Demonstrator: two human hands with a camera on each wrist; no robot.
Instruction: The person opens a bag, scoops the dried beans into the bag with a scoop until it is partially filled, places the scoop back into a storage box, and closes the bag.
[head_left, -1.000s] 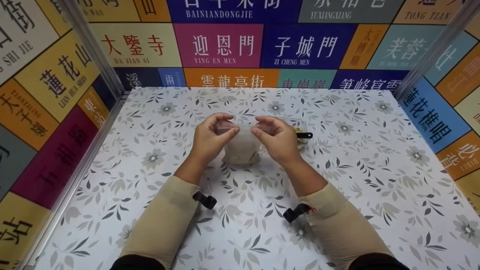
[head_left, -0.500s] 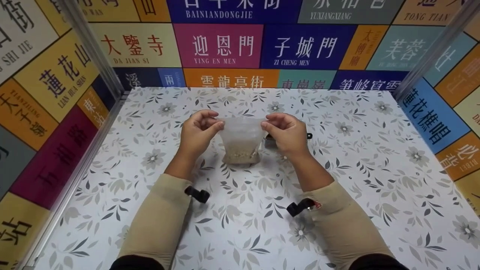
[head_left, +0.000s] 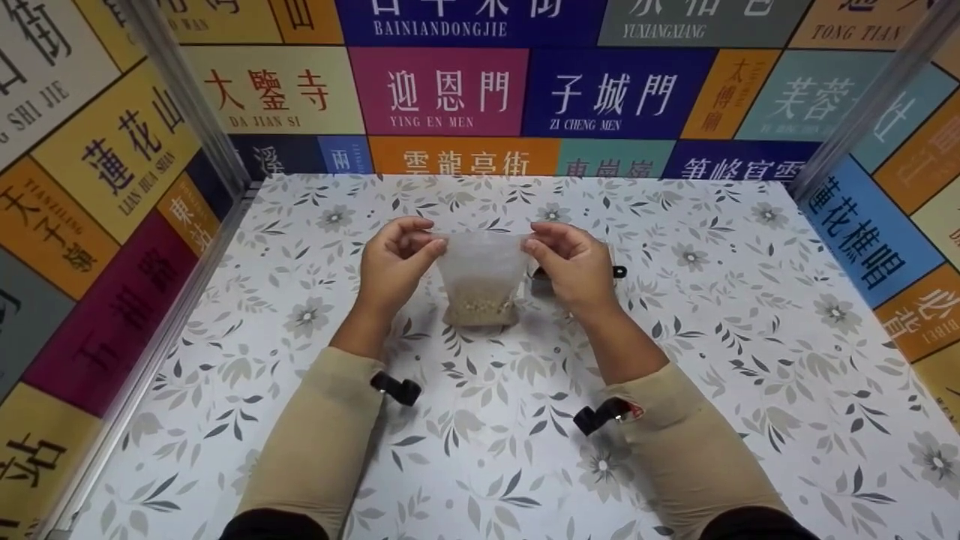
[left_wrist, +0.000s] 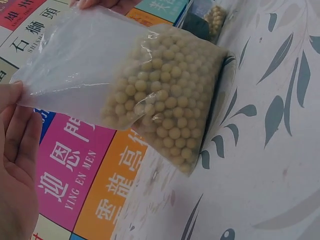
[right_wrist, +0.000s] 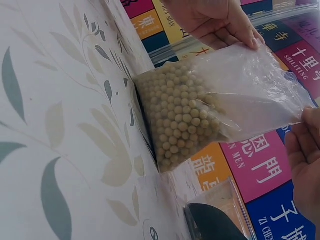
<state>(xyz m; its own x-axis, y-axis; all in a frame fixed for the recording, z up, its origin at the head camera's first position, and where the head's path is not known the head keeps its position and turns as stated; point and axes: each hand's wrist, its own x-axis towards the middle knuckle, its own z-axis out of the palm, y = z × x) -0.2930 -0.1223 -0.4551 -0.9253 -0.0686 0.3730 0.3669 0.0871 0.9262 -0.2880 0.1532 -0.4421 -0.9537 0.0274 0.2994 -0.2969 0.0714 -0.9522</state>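
A clear plastic bag (head_left: pixel 484 277) stands on the patterned table, its lower part filled with round, pale yellow beans (left_wrist: pixel 170 95) that look like soybeans. My left hand (head_left: pixel 394 262) pinches the top left corner of the bag between thumb and fingers. At the top right corner my right hand (head_left: pixel 577 266) pinches it the same way. Between the hands the upper part of the bag (right_wrist: pixel 245 90) is stretched flat and holds no beans. Whether its mouth is sealed I cannot tell.
Behind my right hand, partly hidden, is a clear plastic box (right_wrist: pixel 237 200) with a dark curved utensil (right_wrist: pixel 212 222) at it. Its black handle (head_left: pixel 619 271) sticks out to the right. Beans (left_wrist: pixel 216 20) show there too. Sign-printed panels (head_left: pixel 439 90) wall the table.
My hands have moved apart from near the middle of the bag's top to its two corners, drawing the top taut. In the last half second they have barely moved.
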